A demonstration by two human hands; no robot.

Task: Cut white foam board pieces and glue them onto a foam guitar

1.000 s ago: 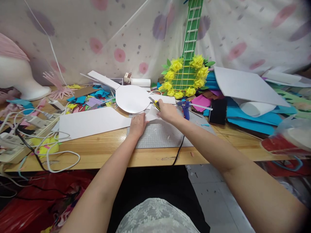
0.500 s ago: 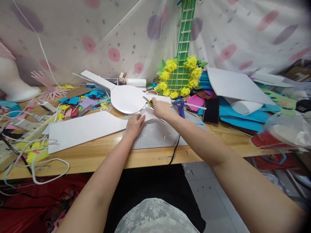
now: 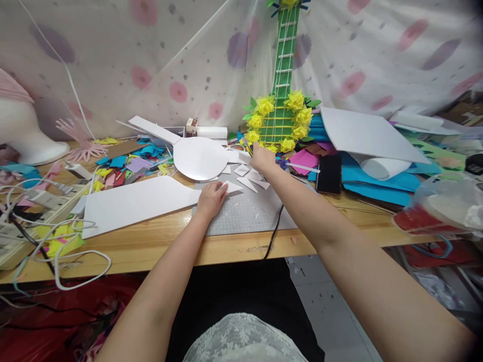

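My left hand (image 3: 212,199) presses a long white foam board (image 3: 139,203) against the grey cutting mat (image 3: 245,213), its fingers bent together near the board's narrow, pointed right end. Beyond it, my right hand (image 3: 263,159) is closed around a box cutter (image 3: 248,147), mostly hidden by the fingers. Several small white offcuts (image 3: 247,183) lie on the mat between my hands. A white banjo-shaped cutout (image 3: 199,158) with a round body lies behind my left hand. The blue glue gun (image 3: 282,163) is partly covered by my right forearm.
A green paper guitar (image 3: 283,75) with yellow flowers stands against the curtain. Coloured scraps (image 3: 139,163) and white cables (image 3: 56,241) crowd the left. A black phone (image 3: 328,173), blue sheets (image 3: 373,186) and a plastic-wrapped tub (image 3: 422,211) lie to the right.
My right hand with the box cutter has moved away from the board, up and to the right, uncovering the offcuts. My left hand stays on the board. The view has shifted slightly.
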